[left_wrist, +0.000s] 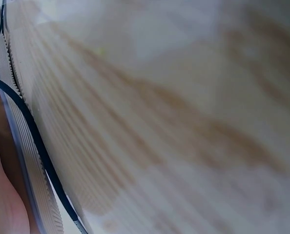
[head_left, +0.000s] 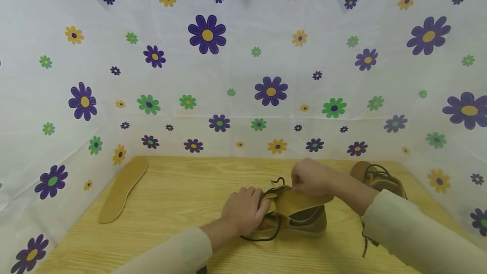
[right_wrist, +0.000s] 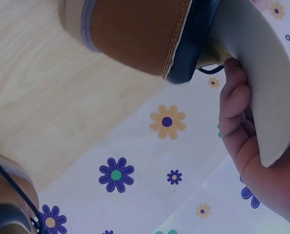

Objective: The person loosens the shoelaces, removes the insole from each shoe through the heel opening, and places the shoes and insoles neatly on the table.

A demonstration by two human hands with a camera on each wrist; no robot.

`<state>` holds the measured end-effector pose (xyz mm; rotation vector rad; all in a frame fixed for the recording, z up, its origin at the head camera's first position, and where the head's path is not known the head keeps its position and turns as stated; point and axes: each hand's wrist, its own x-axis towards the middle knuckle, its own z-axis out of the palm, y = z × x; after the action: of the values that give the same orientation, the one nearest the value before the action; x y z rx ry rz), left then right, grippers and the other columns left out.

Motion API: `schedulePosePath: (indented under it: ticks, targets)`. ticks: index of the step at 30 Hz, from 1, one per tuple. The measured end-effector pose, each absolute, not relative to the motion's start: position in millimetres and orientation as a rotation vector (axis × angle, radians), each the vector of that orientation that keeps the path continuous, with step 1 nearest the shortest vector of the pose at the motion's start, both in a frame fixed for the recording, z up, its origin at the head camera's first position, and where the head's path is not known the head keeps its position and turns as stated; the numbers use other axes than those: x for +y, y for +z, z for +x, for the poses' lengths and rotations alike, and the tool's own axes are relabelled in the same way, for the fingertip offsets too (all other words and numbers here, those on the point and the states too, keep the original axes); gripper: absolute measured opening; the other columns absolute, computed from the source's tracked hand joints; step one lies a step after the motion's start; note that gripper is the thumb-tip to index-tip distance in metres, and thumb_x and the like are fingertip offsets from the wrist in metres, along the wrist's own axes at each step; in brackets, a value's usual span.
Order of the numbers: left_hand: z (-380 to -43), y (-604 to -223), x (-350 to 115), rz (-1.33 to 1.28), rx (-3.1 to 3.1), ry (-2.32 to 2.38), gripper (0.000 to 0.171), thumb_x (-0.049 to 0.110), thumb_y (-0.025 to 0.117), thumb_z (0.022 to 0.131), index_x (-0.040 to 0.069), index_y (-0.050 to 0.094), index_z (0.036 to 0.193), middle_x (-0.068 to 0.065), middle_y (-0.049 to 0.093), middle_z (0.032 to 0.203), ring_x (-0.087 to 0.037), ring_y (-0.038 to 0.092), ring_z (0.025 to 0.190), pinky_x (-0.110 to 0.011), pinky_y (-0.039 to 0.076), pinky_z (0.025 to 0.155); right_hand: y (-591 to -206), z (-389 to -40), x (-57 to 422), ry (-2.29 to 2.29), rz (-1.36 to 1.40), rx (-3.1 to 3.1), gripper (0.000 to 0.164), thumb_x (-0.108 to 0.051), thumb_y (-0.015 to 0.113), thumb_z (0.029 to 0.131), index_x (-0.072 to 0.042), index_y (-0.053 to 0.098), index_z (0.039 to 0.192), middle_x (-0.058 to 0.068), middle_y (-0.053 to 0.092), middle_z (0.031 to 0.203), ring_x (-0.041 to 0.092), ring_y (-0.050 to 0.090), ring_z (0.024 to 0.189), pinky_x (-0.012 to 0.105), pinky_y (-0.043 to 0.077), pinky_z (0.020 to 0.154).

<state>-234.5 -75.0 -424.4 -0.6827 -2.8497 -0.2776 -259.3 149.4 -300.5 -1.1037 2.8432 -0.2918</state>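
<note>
A brown lace-up shoe [head_left: 317,225] with a pale sole stands on the table, its dark lace loose. My left hand [head_left: 243,210] grips its front part, thumb at the tongue. My right hand [head_left: 312,176] pinches a tan insole [head_left: 300,202] above the shoe's opening. One end of that insole reaches into the opening, while the heel part sticks out over the dark collar. In the right wrist view the grey underside of the insole [right_wrist: 267,87] curves along my palm. The left wrist view has the sole edge and a dark lace [left_wrist: 32,131] beside my hand.
Another tan insole [head_left: 123,191] lies flat at the left of the wooden table [head_left: 182,181]. A second brown shoe [head_left: 380,176] with dark laces stands at the right, partly behind my right forearm. Flower-printed white cloth [head_left: 228,62] encloses the back and sides.
</note>
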Motion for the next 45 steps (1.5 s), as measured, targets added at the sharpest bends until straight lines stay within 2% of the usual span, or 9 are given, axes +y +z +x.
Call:
schedulePosePath:
  ticks: [9, 19, 27, 35, 45]
  targets:
    - [-235, -425, -74, -0.675, -2.847, -0.283, 0.061, 0.05, 0.019, 0.106, 0.011, 0.06, 0.128, -0.005, 0.065, 0.119, -0.024, 0.062, 0.105, -0.042, 0.052, 0.082, -292, -260, 161, -0.214, -1.11, 2.802, 0.01, -0.002, 0.069, 0.081, -0.011, 0.073, 0.076, -0.006, 0.067, 0.075, 0.008, 0.061, 0.071, 0.026, 0.054, 0.068]
    - [-233, -424, -76, -0.667, -2.846, -0.294, 0.061, 0.05, 0.019, 0.106, 0.01, 0.06, 0.128, -0.006, 0.065, 0.12, -0.026, 0.062, 0.103, -0.044, 0.052, 0.083, -283, -259, 170, -0.138, -0.941, 2.768, 0.018, 0.0, 0.062, 0.081, -0.013, 0.065, 0.07, -0.006, 0.061, 0.067, 0.009, 0.056, 0.064, 0.025, 0.05, 0.063]
    - [-235, -428, -74, -0.657, -2.84, -0.304, 0.061, 0.051, 0.019, 0.105, 0.011, 0.06, 0.127, -0.005, 0.065, 0.119, -0.025, 0.062, 0.103, -0.043, 0.052, 0.082, -278, -256, 182, -0.103, -0.943, 2.771, 0.016, -0.002, 0.061, 0.084, -0.015, 0.063, 0.076, -0.006, 0.058, 0.073, 0.008, 0.053, 0.068, 0.024, 0.047, 0.064]
    - [-234, -427, -73, -0.652, -2.847, -0.293, 0.061, 0.051, 0.019, 0.105, 0.01, 0.06, 0.128, -0.006, 0.065, 0.12, -0.025, 0.062, 0.104, -0.044, 0.052, 0.083, -274, -258, 196, -0.104, -0.936, 2.736, 0.011, -0.006, 0.067, 0.088, -0.012, 0.076, 0.089, -0.003, 0.071, 0.089, 0.012, 0.064, 0.082, 0.031, 0.055, 0.075]
    - [-234, -427, -72, -0.658, -2.851, -0.294, 0.061, 0.05, 0.02, 0.106, 0.01, 0.059, 0.131, -0.006, 0.064, 0.123, -0.026, 0.062, 0.108, -0.046, 0.051, 0.087, -271, -265, 208, -0.045, -0.999, 2.789, 0.014, -0.005, 0.066, 0.085, -0.016, 0.071, 0.078, -0.006, 0.065, 0.079, 0.012, 0.057, 0.075, 0.03, 0.051, 0.07]
